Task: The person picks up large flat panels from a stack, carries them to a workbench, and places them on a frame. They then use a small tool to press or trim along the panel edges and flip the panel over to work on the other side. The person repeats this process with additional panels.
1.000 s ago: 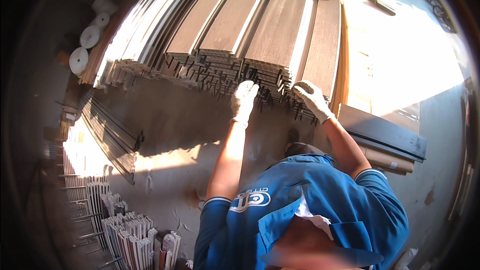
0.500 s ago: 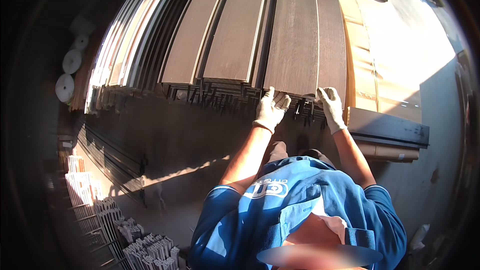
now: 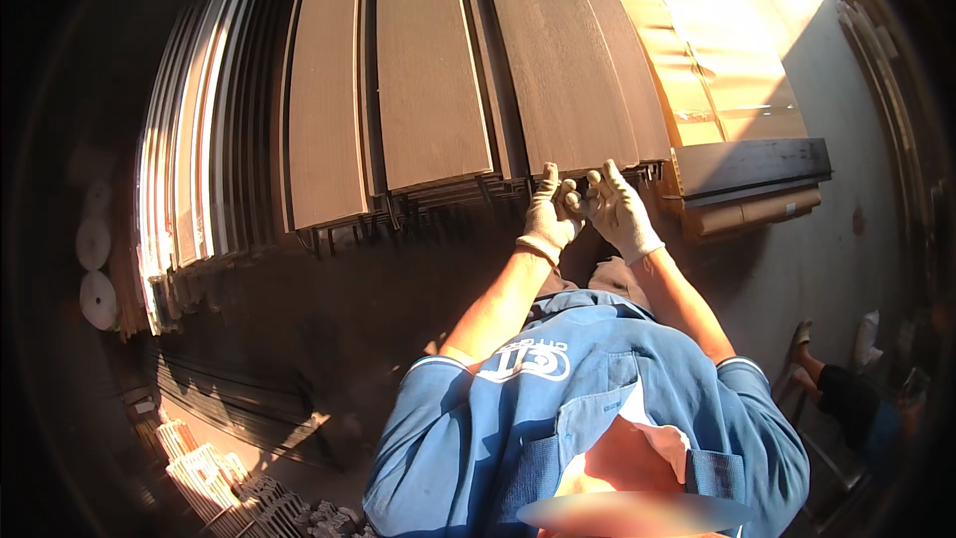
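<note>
I am gripping the end of a long brown panel (image 3: 558, 70) with both gloved hands, left hand (image 3: 548, 214) and right hand (image 3: 615, 207), fingers curled shut on its edge, best kept level.

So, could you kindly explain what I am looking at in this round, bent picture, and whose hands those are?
The picture comes from a wide fisheye camera worn on a person's head, looking down, so straight edges curve. The two gloved hands belong to that person, who wears a blue shirt. The left hand and right hand meet at the near end of a long brown panel, fingers curled on its edge. It lies on a stack of similar panels over dark metal profiles. Pale rolls sit at far left.
</note>
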Motion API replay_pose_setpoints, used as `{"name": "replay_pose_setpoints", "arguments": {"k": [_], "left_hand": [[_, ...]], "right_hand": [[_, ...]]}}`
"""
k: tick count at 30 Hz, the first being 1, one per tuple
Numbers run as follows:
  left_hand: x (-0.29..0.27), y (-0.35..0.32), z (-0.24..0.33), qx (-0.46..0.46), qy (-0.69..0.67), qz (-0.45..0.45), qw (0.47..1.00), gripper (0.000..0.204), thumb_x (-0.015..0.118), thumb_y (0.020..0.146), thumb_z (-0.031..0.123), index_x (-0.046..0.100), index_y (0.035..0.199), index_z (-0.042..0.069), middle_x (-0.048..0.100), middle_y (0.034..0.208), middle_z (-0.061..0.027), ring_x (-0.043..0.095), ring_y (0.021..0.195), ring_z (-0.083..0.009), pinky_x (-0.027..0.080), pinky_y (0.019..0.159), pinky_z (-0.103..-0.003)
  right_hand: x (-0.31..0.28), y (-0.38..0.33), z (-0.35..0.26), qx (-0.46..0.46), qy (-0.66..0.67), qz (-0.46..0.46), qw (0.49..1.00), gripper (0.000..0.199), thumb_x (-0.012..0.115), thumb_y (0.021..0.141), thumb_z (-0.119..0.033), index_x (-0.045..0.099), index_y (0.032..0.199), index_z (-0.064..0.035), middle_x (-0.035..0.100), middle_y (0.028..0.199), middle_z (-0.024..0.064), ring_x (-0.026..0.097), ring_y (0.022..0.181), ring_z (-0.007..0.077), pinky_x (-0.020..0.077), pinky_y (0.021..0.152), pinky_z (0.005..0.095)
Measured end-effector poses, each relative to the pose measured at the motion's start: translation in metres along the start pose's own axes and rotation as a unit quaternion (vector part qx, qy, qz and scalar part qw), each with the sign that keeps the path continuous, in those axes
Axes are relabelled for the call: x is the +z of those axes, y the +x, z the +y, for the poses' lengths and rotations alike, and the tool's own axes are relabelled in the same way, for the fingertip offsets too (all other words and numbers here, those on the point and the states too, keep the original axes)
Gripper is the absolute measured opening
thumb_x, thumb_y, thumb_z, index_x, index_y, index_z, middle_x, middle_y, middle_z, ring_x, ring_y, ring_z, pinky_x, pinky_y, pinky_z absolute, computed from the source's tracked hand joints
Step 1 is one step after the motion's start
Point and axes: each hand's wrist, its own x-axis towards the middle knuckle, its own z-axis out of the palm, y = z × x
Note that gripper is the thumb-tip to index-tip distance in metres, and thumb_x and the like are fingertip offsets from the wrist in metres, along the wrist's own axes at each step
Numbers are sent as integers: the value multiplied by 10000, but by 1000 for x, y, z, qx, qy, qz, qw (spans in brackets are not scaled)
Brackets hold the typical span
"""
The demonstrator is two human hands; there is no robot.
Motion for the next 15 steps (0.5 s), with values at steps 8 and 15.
{"name": "replay_pose_setpoints", "arguments": {"k": [8,15], "left_hand": [[13,6,3,64,42,36,996,250,765,905,287,559,864,152,477,621,23,433,482,-96,392,432,-235],[4,-15,-9,85,66,34,994,308,758,904,345,538,826,146,513,611,4,470,470,-132,400,422,-264]], "right_hand": [[22,23,25,-123,28,73,989,273,683,977,-347,596,821,-140,486,745,-29,404,674,126,405,665,297],[13,-2,35,-151,-8,44,987,282,697,962,-372,594,823,-151,512,757,-37,455,722,119,406,721,285]]}}
